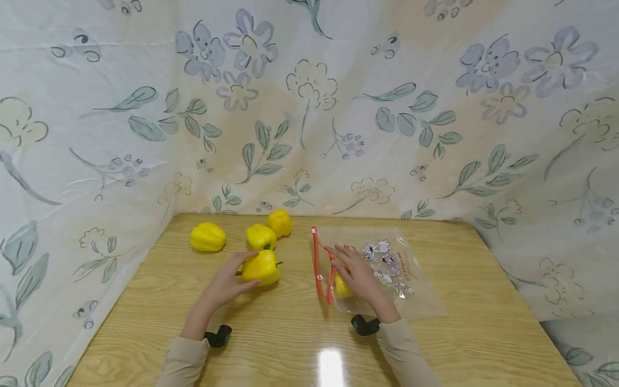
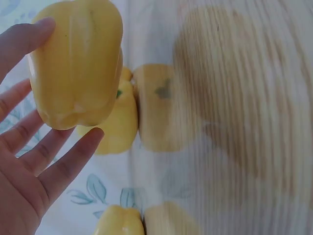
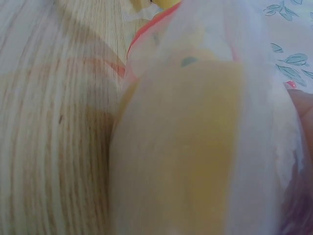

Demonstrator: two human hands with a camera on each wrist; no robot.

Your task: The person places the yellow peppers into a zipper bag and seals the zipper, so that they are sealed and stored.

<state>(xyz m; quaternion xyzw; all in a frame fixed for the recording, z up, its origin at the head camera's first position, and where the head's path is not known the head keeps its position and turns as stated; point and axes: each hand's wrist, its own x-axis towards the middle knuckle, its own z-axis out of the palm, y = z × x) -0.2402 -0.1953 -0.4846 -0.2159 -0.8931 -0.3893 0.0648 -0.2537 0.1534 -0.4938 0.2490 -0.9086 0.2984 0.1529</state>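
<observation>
My left hand [image 1: 223,285] grips a yellow bell pepper [image 1: 261,267] with its green stem pointing right. In the left wrist view the thumb lies on the pepper's side and the fingers spread beneath its end. To the right, a clear zip bag [image 1: 420,295] with red zip edges and printed cartoon animals lies flat, its mouth facing left and parted. Inside it, near the mouth, is another yellow bell pepper [image 1: 342,288], partly covered by my right hand [image 1: 359,274]. That hand holds the bag's upper layer by the red edge; its fingertips are mostly hidden in the right wrist view.
Beyond the left hand sit two yellow bell peppers, one nearer [image 1: 261,236] and one by the back edge [image 1: 279,223]. Another yellow bell pepper [image 1: 208,237] lies at the back left. Flower-patterned cloth [image 1: 309,161] borders the wooden table [image 1: 280,344] behind and at the sides.
</observation>
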